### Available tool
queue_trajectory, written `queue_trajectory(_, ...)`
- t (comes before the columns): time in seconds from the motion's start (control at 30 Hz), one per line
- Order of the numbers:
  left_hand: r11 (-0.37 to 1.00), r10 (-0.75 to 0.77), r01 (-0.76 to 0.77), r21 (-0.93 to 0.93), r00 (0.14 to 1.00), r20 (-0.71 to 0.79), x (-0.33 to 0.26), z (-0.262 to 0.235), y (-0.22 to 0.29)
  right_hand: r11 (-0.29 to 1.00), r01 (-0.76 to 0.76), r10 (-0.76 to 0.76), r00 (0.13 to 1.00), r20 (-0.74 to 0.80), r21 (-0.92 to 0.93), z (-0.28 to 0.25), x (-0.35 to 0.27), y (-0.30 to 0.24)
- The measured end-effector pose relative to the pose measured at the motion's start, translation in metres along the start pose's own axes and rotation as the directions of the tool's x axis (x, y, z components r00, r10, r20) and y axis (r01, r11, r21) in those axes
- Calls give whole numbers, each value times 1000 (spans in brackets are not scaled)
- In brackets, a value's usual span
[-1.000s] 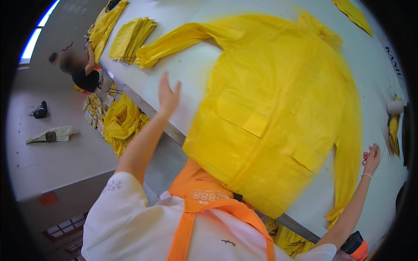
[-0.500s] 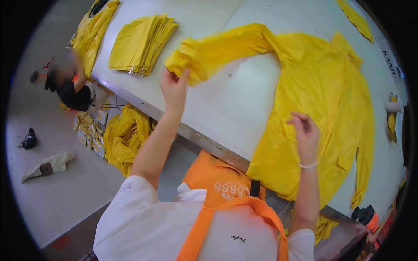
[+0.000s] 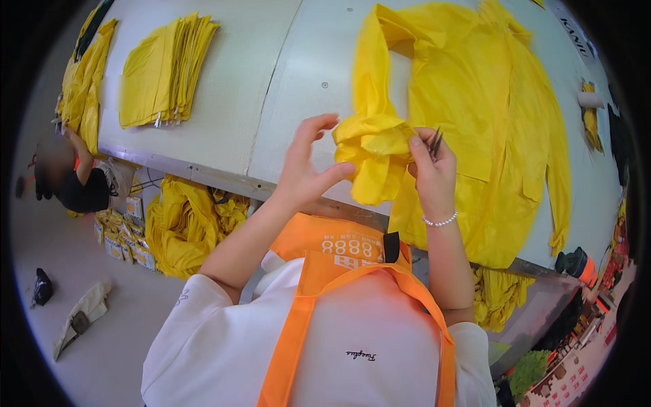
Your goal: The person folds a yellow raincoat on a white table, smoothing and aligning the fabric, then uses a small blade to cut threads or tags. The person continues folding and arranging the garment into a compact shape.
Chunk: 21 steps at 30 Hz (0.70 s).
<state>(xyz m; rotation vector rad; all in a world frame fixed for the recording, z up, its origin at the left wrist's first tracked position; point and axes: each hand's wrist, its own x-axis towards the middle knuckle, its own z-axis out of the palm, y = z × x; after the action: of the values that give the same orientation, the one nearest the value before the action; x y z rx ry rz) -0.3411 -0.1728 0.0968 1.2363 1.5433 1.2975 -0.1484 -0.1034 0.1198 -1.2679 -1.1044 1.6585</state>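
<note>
fingers (image 3: 421,153) (rt) on slv (image 3: 377,141) edge

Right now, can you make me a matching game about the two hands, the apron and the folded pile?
Column one:
1. Left hand
2. Apron
3. Right hand
4. Folded pile

Column two:
A. Lying on the table
B. Pinching the yellow sleeve
C. Thumb and fingers spread apart
D. Orange

Right pairs: 1-C, 2-D, 3-B, 4-A.
</note>
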Motion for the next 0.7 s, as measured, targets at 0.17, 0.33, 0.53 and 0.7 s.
queue_trajectory(0.17, 869, -204, 352, -348, 895, 396, 28, 17, -6, 969, 220, -235, 961, -143, -114, -3, 11, 13)
queue_trajectory(0.33, 882, -285, 382, -275, 899, 333, 31, 27, 2, 879, 218, -298, 945, -132, -424, -7, -42, -8)
queue_trajectory(0.53, 942, -283, 304, -142, 948, 147, 31, 33, 10, 908, 90, -134, 988, -80, -408, -11, -70, 8)
queue_trajectory(0.7, 869, 426, -419, 265, 904, 33, 5, 16, 24, 991, 25, -40, 993, -115, -130, -11, -72, 8)
